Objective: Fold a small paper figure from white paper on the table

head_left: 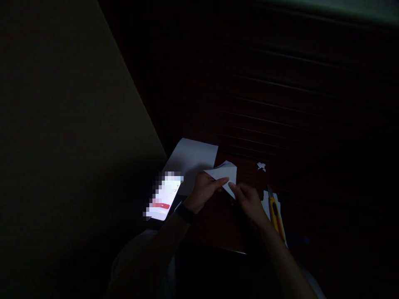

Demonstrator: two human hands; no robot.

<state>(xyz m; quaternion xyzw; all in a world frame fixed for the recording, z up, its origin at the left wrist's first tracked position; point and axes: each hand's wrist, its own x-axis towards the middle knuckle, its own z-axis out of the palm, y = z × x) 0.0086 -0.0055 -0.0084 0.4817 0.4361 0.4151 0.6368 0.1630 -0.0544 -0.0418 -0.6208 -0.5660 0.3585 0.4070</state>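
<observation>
A folded piece of white paper (225, 171) is held up between both hands over a dark wooden table (215, 232). My left hand (205, 189) grips its left side, thumb laid across the paper's face. At the lower right corner, my right hand (247, 199) pinches the paper between thumb and fingers. The fingers behind the paper are mostly hidden. A dark watch (186, 212) is on my left wrist.
Left of my hands stands a lit phone (165, 199), in front of a white sheet (195, 155). A yellow utility knife (276, 216) with its blade out lies on white paper (265, 203) at right. Torn paper scraps (261, 167) lie farther back. The room is dark.
</observation>
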